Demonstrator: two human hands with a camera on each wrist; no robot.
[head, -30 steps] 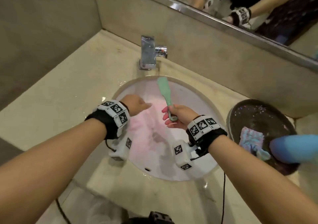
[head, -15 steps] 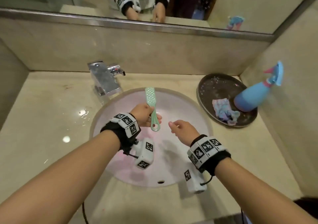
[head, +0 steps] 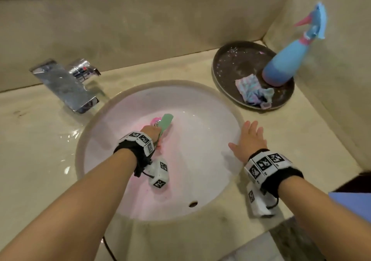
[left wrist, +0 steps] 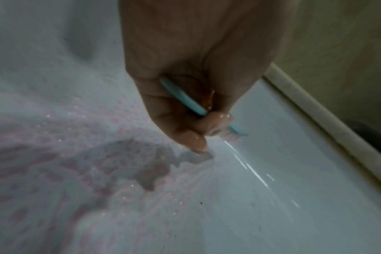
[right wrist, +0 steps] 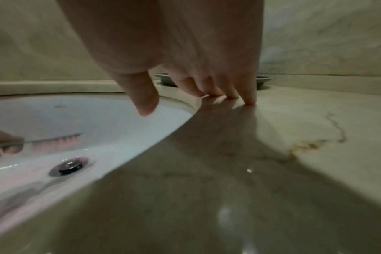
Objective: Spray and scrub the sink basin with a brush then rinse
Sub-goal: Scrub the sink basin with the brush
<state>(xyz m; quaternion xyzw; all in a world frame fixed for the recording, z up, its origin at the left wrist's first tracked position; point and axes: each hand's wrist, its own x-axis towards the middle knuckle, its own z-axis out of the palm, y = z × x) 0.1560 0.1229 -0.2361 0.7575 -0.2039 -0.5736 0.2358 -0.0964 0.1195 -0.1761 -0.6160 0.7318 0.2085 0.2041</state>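
Note:
A white oval sink basin [head: 210,140] streaked with pink foam is set in a beige stone counter. My left hand [head: 149,131] grips the handle of a mint-green brush [head: 166,122] down in the basin, its head beside the drain [right wrist: 69,165]. In the right wrist view the brush [right wrist: 54,141] shows pink bristles held just above the basin floor. The left wrist view has the brush handle [left wrist: 180,96] running through my curled fingers. My right hand [head: 249,138] lies flat with spread fingers on the counter at the basin's right rim. A blue spray bottle [head: 291,60] stands at the back right.
A chrome faucet [head: 66,86] stands at the back left of the basin. The dark round tray [head: 232,64] at the back right holds the bottle and a crumpled pastel cloth [head: 253,92]. Walls close in behind and on the right. An overflow hole [head: 193,204] marks the basin's near wall.
The brush passed from my right hand to my left, which lowered it into the basin by the drain. My right hand opened and moved out onto the counter at the right rim.

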